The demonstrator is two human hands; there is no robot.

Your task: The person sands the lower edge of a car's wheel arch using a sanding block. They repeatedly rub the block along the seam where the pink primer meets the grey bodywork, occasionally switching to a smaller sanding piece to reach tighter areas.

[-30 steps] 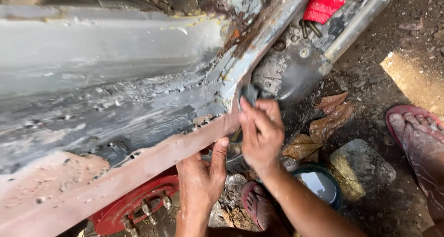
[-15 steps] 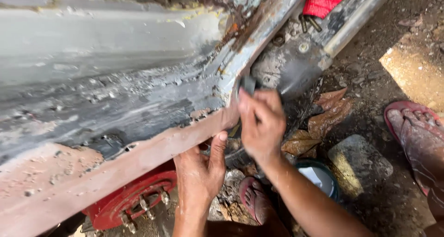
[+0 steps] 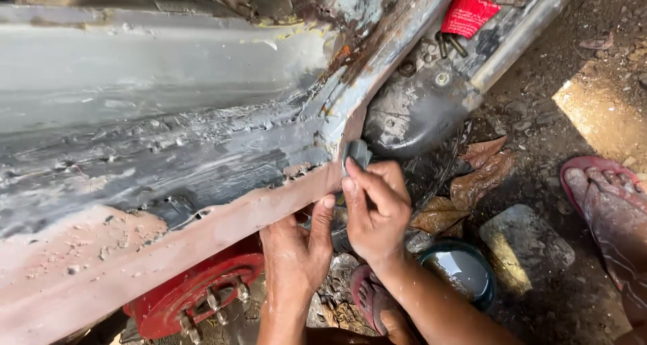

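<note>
A rusty, grey-primed car body panel (image 3: 168, 136) fills the left of the head view, with a reddish-brown lower sill (image 3: 202, 230) running diagonally. My right hand (image 3: 377, 213) is shut on a small grey sanding block (image 3: 357, 153) pressed against the sill's upper end. My left hand (image 3: 296, 257) sits just below it, thumb raised against the sill's lower edge, fingers curled under. Both hands look wet.
A red wheel hub (image 3: 195, 294) with studs lies under the sill. A dark bowl of water (image 3: 465, 274) and a flat stone (image 3: 526, 247) sit on the dirt. Dry leaves (image 3: 478, 173), a red packet (image 3: 468, 13), my sandalled foot (image 3: 374, 304) and another person's foot (image 3: 610, 210) are nearby.
My right hand with the block has slid slightly up and down along the sill's edge. The left hand stays braced under the sill.
</note>
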